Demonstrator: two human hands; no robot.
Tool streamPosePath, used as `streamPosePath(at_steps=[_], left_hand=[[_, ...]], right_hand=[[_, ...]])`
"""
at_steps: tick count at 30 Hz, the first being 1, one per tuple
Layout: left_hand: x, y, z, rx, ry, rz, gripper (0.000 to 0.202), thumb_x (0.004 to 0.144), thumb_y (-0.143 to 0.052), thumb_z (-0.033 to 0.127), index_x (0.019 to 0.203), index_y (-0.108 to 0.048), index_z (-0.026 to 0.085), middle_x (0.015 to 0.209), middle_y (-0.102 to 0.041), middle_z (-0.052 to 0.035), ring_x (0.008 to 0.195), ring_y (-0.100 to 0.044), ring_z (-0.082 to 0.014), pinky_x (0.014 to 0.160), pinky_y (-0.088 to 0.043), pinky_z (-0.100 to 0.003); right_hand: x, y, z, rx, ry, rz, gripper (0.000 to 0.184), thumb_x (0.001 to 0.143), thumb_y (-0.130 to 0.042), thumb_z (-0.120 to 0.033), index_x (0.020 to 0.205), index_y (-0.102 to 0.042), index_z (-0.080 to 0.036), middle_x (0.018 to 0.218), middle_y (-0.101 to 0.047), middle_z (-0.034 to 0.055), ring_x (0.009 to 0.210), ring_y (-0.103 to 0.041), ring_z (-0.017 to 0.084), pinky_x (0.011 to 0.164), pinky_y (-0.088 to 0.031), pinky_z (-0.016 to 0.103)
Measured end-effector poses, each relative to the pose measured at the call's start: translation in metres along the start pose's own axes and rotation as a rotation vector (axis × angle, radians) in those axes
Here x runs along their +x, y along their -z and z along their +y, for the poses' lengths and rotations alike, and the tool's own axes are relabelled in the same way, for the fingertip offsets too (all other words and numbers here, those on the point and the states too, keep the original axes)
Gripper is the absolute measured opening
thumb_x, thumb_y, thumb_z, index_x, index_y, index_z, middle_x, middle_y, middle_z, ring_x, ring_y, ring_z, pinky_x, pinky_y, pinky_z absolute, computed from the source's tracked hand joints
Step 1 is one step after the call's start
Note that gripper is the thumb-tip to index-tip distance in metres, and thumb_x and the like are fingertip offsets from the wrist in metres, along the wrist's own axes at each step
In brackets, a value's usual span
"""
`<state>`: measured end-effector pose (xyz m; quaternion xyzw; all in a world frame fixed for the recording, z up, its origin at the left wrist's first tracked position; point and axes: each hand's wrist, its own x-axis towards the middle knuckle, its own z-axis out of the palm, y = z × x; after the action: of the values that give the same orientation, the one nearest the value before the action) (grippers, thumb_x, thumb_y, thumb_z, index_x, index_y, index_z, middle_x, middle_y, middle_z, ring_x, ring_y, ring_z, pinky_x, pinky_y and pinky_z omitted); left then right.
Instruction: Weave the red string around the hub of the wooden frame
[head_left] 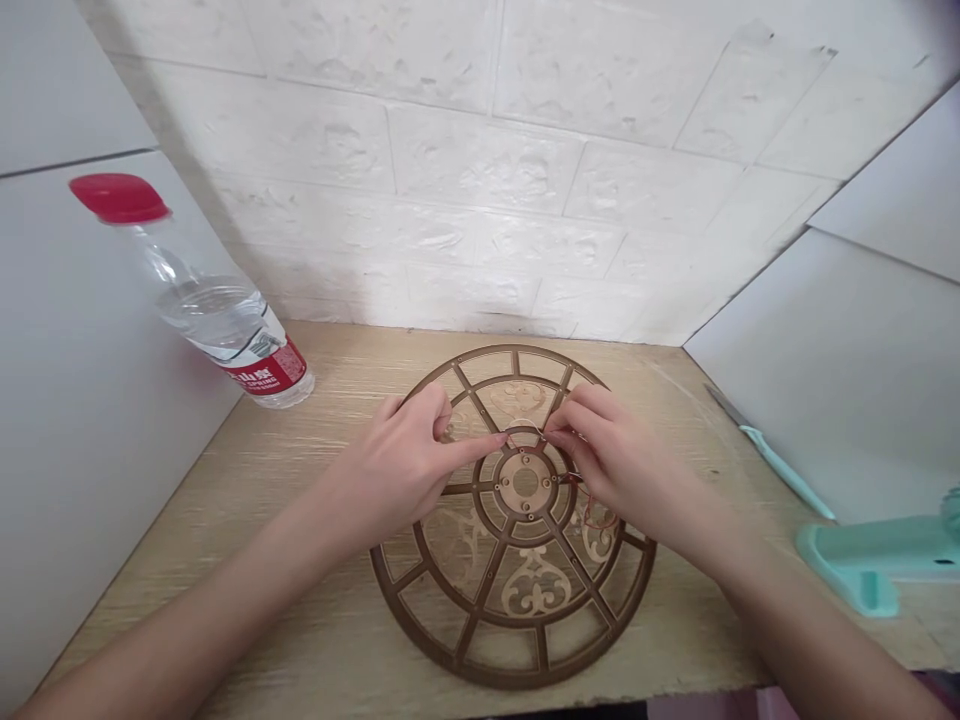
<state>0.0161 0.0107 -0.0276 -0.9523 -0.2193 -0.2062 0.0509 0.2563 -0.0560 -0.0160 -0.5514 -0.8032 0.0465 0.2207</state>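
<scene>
A round brown openwork frame (pixel 480 640) with spokes, rings and scroll ornaments lies flat on the wooden tabletop (pixel 300 520). My left hand (pixel 405 465) rests on its left side, forefinger stretched toward the hub, other fingers curled. My right hand (pixel 607 455) is over the right side, fingertips pinched together just above the hub (pixel 525 482). Both hands meet at a thin pale strand or wire near the inner ring; what exactly is pinched is too small to name. A reddish thin loop (pixel 598 515) shows under my right hand.
A clear water bottle (pixel 225 320) with a red cap and red label stands at the back left. A mint-green tool (pixel 862 565) and a mint-handled knife (pixel 780 470) lie at the right. White panels close both sides; a white brick wall stands behind.
</scene>
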Motion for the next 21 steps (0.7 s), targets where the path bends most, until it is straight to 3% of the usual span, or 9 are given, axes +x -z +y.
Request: streamPosePath(at_steps=[10, 21], left_hand=[[-0.0012, 0.0003, 0.0004, -0.018, 0.007, -0.033, 0.053, 0.086, -0.04, 0.006, 0.125, -0.058, 0.036, 0.082, -0.031, -0.0013, 0.074, -0.032, -0.0147, 0.065, -0.035, -0.027], [-0.0021, -0.0046, -0.0021, 0.001, -0.003, 0.007, 0.052, 0.084, -0.043, 0.005, 0.125, -0.059, 0.034, 0.085, -0.031, -0.001, 0.076, -0.033, -0.0137, 0.066, -0.036, -0.025]], right_hand=[[-0.0008, -0.0004, -0.0027, -0.003, -0.001, 0.037, 0.015, 0.089, -0.045, -0.006, 0.085, -0.051, -0.018, 0.091, -0.053, 0.005, 0.082, -0.051, 0.016, 0.068, -0.044, 0.029], [0.0014, 0.0002, 0.0023, 0.073, -0.078, 0.052, 0.015, 0.096, -0.043, -0.021, 0.084, -0.052, -0.019, 0.092, -0.055, 0.0049, 0.084, -0.053, 0.017, 0.073, -0.046, 0.032]])
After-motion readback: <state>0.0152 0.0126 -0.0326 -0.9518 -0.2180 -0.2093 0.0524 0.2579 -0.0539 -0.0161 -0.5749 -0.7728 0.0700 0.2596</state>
